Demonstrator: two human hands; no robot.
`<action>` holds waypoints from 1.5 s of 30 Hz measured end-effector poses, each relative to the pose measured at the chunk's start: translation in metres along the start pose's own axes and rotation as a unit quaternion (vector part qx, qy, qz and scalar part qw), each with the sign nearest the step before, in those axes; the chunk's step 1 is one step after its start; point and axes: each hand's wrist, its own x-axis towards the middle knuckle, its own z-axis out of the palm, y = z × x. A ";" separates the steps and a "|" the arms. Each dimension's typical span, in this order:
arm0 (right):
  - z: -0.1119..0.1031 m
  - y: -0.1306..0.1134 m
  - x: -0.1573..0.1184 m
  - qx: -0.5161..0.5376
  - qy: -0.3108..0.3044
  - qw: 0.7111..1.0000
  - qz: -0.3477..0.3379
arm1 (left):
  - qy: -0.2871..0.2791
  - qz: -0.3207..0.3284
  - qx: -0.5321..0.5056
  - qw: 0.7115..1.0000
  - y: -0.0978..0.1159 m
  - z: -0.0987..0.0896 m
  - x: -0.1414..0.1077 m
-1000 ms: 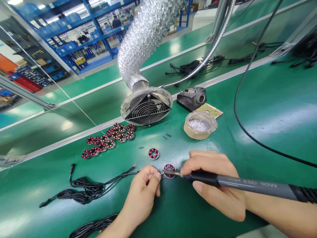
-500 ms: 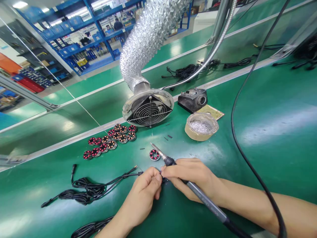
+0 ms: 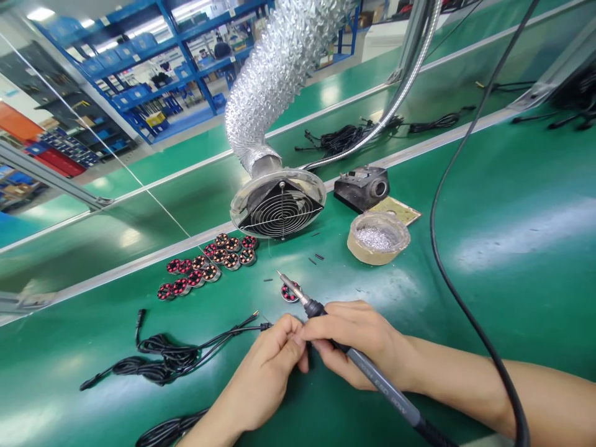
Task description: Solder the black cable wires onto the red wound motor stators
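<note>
My right hand (image 3: 358, 338) grips a soldering iron (image 3: 384, 385), its metal tip pointing up and left over a small round motor stator (image 3: 289, 293) with red windings. My left hand (image 3: 274, 360) is closed in a pinch, its fingertips meeting those of my right hand. What lies between them is hidden. A black cable (image 3: 221, 338) with bare wire ends runs up to the left hand's knuckles, and whether it is held cannot be made out. Further left, its bundle (image 3: 162, 357) lies coiled on the green bench.
Several stators (image 3: 212, 272) stand grouped at the back left. A fume extractor (image 3: 282, 208) on a silver duct hangs behind my hands. A soldering iron holder (image 3: 362, 186) and a tub of metal bits (image 3: 378, 239) stand right of it. The iron's black cord (image 3: 435, 236) loops down the right side.
The soldering iron has shifted slightly left, and its tip now crosses in front of the stator. My fingertips have drawn closer together. The left hand has barely moved.
</note>
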 end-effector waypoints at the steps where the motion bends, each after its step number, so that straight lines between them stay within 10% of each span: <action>1: 0.001 0.000 0.000 0.003 -0.002 1.000 -0.003 | -0.014 0.015 0.014 1.000 0.000 0.000 0.000; 20: -0.006 0.002 0.004 -0.004 0.021 1.000 -0.023 | 0.012 0.051 0.230 0.972 0.014 0.003 -0.008; 45: 0.003 0.004 -0.003 0.007 -0.015 1.000 0.020 | 0.021 -0.022 -0.065 0.997 0.003 0.003 0.011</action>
